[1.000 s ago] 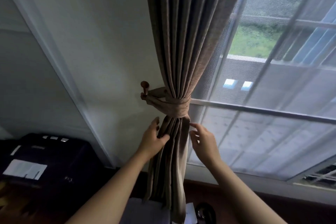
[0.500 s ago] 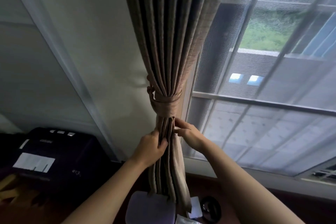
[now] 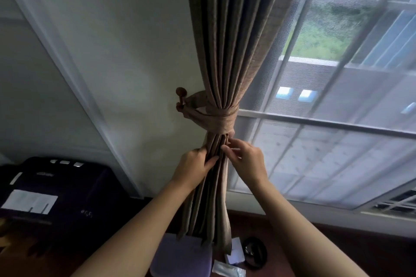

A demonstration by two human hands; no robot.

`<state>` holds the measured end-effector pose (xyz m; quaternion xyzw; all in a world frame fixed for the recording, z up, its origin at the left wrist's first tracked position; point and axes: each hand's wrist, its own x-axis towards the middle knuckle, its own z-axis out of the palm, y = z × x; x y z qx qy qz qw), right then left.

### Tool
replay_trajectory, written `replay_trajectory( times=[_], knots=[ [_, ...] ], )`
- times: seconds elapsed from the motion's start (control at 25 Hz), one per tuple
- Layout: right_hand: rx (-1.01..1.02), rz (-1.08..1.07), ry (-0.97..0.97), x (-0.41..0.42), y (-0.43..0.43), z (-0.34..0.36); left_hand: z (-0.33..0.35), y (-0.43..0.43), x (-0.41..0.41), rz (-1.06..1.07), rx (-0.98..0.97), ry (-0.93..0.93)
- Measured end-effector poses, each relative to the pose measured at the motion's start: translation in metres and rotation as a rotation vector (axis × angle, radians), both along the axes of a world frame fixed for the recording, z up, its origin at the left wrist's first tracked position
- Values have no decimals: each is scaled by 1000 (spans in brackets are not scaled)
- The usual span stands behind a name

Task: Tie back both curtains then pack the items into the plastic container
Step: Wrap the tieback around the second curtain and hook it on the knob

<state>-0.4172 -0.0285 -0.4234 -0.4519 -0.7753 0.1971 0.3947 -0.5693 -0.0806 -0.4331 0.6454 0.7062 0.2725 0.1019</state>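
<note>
A brown pleated curtain (image 3: 236, 40) hangs beside the window, gathered by a matching fabric tieback (image 3: 219, 119) looped onto a round wooden wall hook (image 3: 181, 93). Just below the tieback, my left hand (image 3: 193, 170) grips the curtain's left folds. My right hand (image 3: 246, 163) pinches the right folds with thumb and fingers. Below the curtain's hem lie a pale plastic container (image 3: 182, 254), a small white packet (image 3: 228, 271), a white card (image 3: 235, 253) and a dark round item (image 3: 254, 252).
A sheer white curtain (image 3: 337, 119) covers the window on the right. A dark case (image 3: 54, 189) with a white paper label sits at the lower left. A white pillar edge (image 3: 74, 74) runs diagonally down the wall. The surface below is dark wood.
Both hands closed on the curtain below the tieback and now sit a little higher on the folds. The view swung, so the wall hook is visible again.
</note>
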Motion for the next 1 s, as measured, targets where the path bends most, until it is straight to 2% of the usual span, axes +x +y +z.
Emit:
replay_trajectory(
  times=[0.08,0.24,0.36,0.44,0.56,0.64,0.76,0.88,1.0],
  knots=[
    [101,-2,-130,-1,5,3,1,2,1,-9,10,43],
    [287,-51,-210,-3,-5,-5,-1,-9,7,-19,43,54],
    [312,-67,-266,-6,-3,-13,-8,-12,13,5,84,108],
    [175,-52,-201,-1,4,-15,-4,-8,15,8,14,60],
    [-229,-36,192,18,2,-16,2,-7,7,6,41,12],
    [-357,-145,376,22,4,-14,7,-9,0,16,135,-22],
    [-484,-60,428,0,15,-2,12,-3,2,13,143,-40],
    [-515,-41,476,-12,20,-7,13,-5,7,25,132,-38],
    [-834,237,619,-7,29,-20,7,-11,3,30,134,-44]
  ],
)
